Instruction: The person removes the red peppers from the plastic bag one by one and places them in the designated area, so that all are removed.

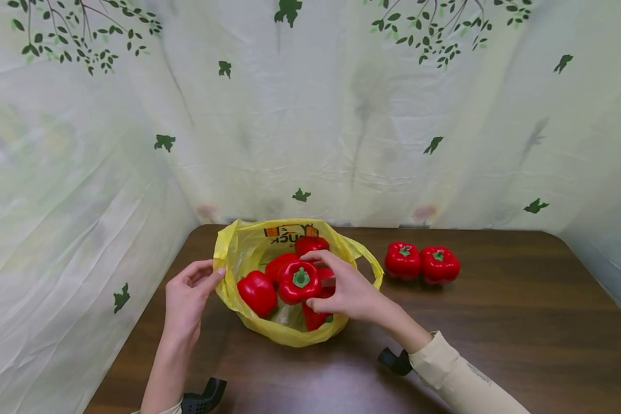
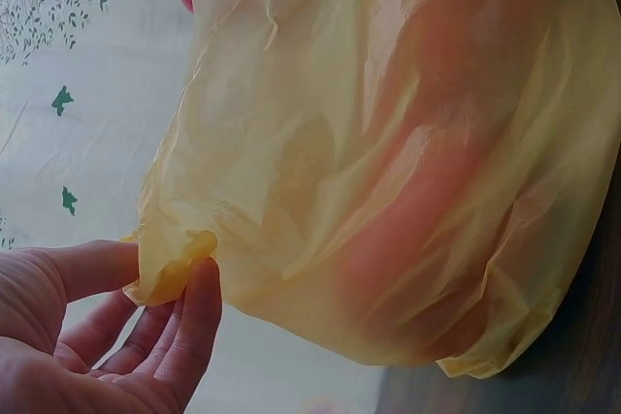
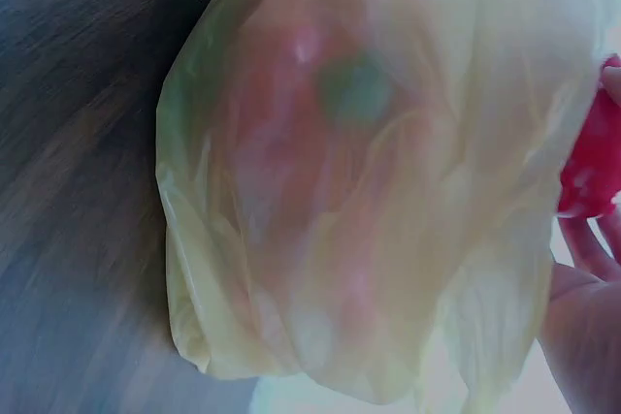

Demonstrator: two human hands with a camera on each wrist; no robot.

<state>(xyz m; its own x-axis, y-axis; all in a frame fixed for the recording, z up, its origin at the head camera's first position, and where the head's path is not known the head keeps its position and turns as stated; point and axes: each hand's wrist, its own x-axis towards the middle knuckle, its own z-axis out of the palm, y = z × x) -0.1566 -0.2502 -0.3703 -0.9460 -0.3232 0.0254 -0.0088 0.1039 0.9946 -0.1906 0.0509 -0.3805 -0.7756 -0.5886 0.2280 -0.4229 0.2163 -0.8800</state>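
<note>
A yellow plastic bag [image 1: 284, 338] stands open on the table, with several red bell peppers inside, such as one bell pepper [image 1: 257, 293] at its left. My left hand [image 1: 188, 296] pinches the bag's left rim between thumb and fingers; the left wrist view shows the bunched edge [image 2: 175, 273] in that grip. Over the bag's mouth, my right hand [image 1: 349, 287] holds a red bell pepper [image 1: 292, 282] with its green stem facing up. In the right wrist view, the held pepper [image 3: 590, 167] appears beside the bag, and another pepper shows blurred through the plastic.
Two red bell peppers, a left one [image 1: 402, 260] and a right one [image 1: 440, 265], sit side by side on the dark wooden table [image 1: 502, 322], right of the bag. A pale curtain [image 1: 331, 132] with leaf prints hangs behind the table's back edge.
</note>
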